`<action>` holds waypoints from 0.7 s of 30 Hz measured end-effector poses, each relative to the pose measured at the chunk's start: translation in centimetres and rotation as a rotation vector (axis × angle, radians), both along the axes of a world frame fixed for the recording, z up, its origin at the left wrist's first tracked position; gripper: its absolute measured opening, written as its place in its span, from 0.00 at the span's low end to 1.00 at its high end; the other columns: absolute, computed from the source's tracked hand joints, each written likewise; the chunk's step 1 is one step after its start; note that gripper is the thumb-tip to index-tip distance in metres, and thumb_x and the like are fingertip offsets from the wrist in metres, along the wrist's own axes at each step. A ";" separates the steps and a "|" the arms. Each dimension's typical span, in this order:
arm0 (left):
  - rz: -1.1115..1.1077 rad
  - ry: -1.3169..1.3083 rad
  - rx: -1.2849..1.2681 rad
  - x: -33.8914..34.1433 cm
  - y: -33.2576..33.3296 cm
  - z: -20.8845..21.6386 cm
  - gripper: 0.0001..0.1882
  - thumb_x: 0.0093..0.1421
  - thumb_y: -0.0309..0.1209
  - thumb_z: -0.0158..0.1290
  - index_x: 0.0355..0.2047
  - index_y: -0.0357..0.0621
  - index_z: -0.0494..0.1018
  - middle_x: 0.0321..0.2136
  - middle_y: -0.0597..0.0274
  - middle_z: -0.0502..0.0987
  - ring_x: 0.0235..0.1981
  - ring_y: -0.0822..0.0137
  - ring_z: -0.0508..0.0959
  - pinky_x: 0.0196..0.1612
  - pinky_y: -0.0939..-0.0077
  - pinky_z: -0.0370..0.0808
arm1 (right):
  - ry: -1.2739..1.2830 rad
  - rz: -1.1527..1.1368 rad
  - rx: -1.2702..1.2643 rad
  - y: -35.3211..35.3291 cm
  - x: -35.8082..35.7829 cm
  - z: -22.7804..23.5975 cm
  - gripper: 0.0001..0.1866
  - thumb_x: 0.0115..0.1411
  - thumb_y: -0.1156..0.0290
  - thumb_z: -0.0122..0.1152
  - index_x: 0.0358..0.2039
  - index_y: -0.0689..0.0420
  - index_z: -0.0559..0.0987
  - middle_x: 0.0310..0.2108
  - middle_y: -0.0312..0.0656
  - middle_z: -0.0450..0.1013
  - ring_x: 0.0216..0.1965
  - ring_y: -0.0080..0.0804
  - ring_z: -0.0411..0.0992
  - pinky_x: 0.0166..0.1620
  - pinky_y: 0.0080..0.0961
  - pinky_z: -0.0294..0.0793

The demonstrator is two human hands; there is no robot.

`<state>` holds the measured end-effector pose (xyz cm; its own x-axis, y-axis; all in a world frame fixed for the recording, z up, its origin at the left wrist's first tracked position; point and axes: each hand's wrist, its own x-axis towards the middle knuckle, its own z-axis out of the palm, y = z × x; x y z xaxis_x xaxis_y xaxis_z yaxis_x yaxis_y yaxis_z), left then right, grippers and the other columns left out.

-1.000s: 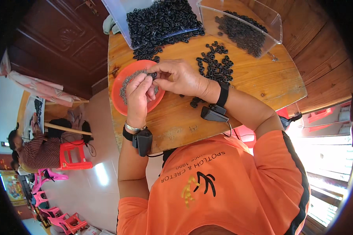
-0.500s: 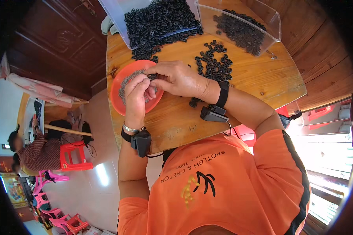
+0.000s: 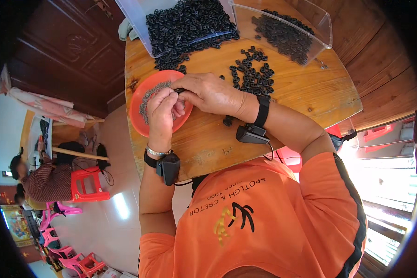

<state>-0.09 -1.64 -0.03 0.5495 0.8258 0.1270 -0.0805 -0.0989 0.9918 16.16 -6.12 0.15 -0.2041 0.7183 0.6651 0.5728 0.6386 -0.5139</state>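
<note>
A small black plastic piece [image 3: 180, 90] is pinched between the thumb and fingers of my right hand [image 3: 211, 95]. My left hand [image 3: 161, 111] meets it over the orange-red bowl [image 3: 135, 109], its fingertips pressed together against the piece's near end. Whatever those left fingers may hold is too small to make out. Many small grey metal bits [image 3: 147, 99] lie in the bowl, partly covered by my left hand. Loose black oval pieces with holes [image 3: 255, 76] are spread on the table to the right of my hands.
Beyond the bowl, a clear plastic bin [image 3: 139, 25] lies heaped with black pieces, some spilling out. At the far right, a clear tub [image 3: 326, 34] holds more. Both wrists wear black strapped devices. Another person [image 3: 46, 178] sits at the left near a red stool [image 3: 90, 185].
The black piece has turned slightly in my right fingers, and less of it shows. Both hands otherwise keep their place over the bowl.
</note>
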 end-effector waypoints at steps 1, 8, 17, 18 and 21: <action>0.011 -0.012 -0.006 0.2 -0.1 -0.1 0.11 0.59 0.29 0.44 0.22 0.38 0.70 0.16 0.66 0.70 0.17 0.79 0.68 0.21 0.86 0.63 | -0.004 0.004 -0.015 -0.1 0.1 0.0 0.14 0.52 0.76 0.57 0.41 0.58 0.73 0.36 0.47 0.73 0.36 0.46 0.73 0.38 0.33 0.74; 0.026 -0.032 -0.049 0.3 -0.2 -0.1 0.11 0.59 0.28 0.44 0.22 0.37 0.70 0.17 0.65 0.70 0.17 0.78 0.68 0.20 0.86 0.64 | -0.018 -0.015 -0.028 0.0 0.1 0.0 0.13 0.52 0.75 0.57 0.40 0.58 0.74 0.34 0.46 0.73 0.35 0.45 0.73 0.37 0.33 0.74; 0.044 -0.080 -0.059 0.4 -0.5 -0.4 0.11 0.59 0.28 0.43 0.22 0.36 0.70 0.17 0.64 0.70 0.16 0.77 0.68 0.20 0.86 0.64 | -0.027 -0.041 -0.062 0.1 0.2 -0.2 0.10 0.53 0.73 0.57 0.38 0.57 0.75 0.31 0.46 0.74 0.31 0.45 0.74 0.35 0.33 0.74; 0.041 -0.082 -0.060 0.4 -0.4 -0.4 0.11 0.59 0.28 0.43 0.22 0.36 0.70 0.17 0.64 0.70 0.16 0.77 0.68 0.20 0.86 0.64 | -0.029 -0.034 -0.063 0.1 0.2 -0.1 0.10 0.54 0.72 0.57 0.37 0.57 0.75 0.31 0.46 0.74 0.31 0.45 0.74 0.34 0.33 0.74; 0.023 -0.115 -0.082 0.4 -0.4 -0.5 0.12 0.59 0.29 0.43 0.22 0.36 0.70 0.17 0.64 0.70 0.16 0.76 0.68 0.20 0.85 0.64 | -0.047 -0.031 -0.081 0.6 0.5 -0.7 0.09 0.54 0.72 0.57 0.37 0.57 0.76 0.29 0.46 0.74 0.31 0.44 0.74 0.34 0.33 0.74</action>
<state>0.31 -2.06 -0.52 0.5157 0.8483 0.1199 -0.1927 -0.0215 0.9810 16.62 -5.48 -0.52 -0.2106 0.7758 0.5948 0.6160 0.5778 -0.5355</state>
